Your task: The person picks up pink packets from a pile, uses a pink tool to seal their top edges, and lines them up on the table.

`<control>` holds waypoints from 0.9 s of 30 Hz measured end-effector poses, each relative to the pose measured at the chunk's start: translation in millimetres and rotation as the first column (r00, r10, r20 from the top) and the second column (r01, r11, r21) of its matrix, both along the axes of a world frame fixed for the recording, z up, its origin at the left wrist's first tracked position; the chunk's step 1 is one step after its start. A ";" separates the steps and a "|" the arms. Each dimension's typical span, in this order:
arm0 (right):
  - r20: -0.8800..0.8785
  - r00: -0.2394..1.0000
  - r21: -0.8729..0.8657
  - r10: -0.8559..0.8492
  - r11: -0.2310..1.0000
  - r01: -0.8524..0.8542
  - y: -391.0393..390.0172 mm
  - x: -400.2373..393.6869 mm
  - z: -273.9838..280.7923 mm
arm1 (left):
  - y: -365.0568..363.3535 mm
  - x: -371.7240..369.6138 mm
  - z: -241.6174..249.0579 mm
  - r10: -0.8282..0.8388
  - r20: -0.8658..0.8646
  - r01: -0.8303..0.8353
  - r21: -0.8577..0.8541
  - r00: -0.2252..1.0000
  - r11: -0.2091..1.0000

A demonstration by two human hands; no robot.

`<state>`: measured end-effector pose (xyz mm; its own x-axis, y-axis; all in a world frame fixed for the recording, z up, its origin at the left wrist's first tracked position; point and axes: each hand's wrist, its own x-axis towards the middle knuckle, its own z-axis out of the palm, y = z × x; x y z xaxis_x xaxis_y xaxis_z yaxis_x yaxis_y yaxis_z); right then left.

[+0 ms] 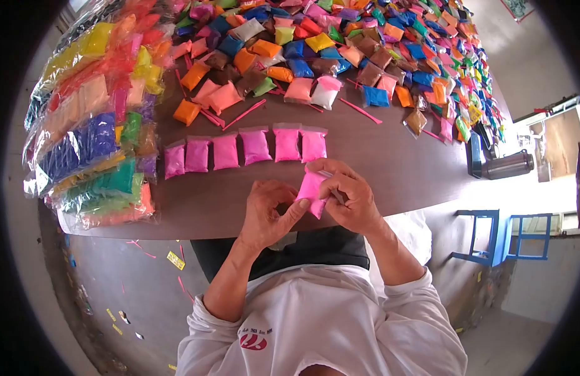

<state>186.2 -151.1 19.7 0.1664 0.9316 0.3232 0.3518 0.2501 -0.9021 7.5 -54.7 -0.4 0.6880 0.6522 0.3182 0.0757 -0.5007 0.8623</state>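
Note:
A small clear bag of bright pink filling (pixel 310 187) is held up between my hands, over the front of the brown table (pixel 208 200). My left hand (pixel 270 212) pinches its lower left side with the thumb across the front. The fingers of my right hand (pixel 351 193) are bent around its upper right edge. A slim greyish object (pixel 335 194) shows among those right fingers; I cannot tell what it is. Just beyond my hands, several similar pink bags (pixel 225 152) lie in a row, the rightmost (pixel 313 144) close to my right fingertips.
A large heap of small colourful bags (pixel 365 56) covers the far side. Big clear packs of coloured bags (pixel 89 138) are stacked at the left. Pink strips (pixel 246 114) lie between. A metal flask (pixel 508 165) is at the right, a blue stool (pixel 490 238) on the floor.

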 end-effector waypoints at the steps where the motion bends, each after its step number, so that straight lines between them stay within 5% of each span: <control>1: -0.015 1.000 -0.013 0.023 1.000 -0.024 -2.0 2.3 -0.7 | 0.5 0.1 3.3 -0.015 -0.003 0.015 -0.001 1.000 1.000; 5: -0.319 0.947 -0.118 0.029 0.991 -0.070 -3.6 -6.7 4.6 | 3.5 2.5 -0.5 -0.037 0.007 0.036 0.074 0.999 0.997; 8: -0.623 0.779 -0.002 0.071 0.996 -0.093 0.1 -14.0 -10.3 | 3.3 3.5 4.6 -0.052 -0.003 0.052 0.057 0.999 0.997; 11: -0.721 0.693 -0.129 0.004 0.982 -0.139 -4.0 -11.2 -16.8 | 2.8 7.5 -1.0 -0.034 0.075 0.026 0.096 0.997 0.995; 14: -0.744 0.668 -0.155 0.012 0.970 -0.190 -6.0 -6.7 -29.1 | 2.2 5.0 3.8 -0.053 -0.081 0.062 0.124 0.995 0.990; 19: -0.509 0.856 -0.374 -0.091 0.919 -0.124 -2.9 -9.6 -16.5 | 1.1 7.5 -2.6 -0.018 -0.098 0.037 0.200 0.995 0.979; 23: -0.350 0.924 -0.334 -0.156 0.942 0.032 -1.6 -7.1 -11.4 | 0.3 7.7 -0.9 0.002 -0.110 0.022 0.216 0.994 0.976; 27: -0.249 0.871 -0.378 -0.424 0.870 0.316 4.5 23.3 -4.3 | -0.8 4.9 -1.4 -0.001 -0.100 0.017 0.158 0.995 0.987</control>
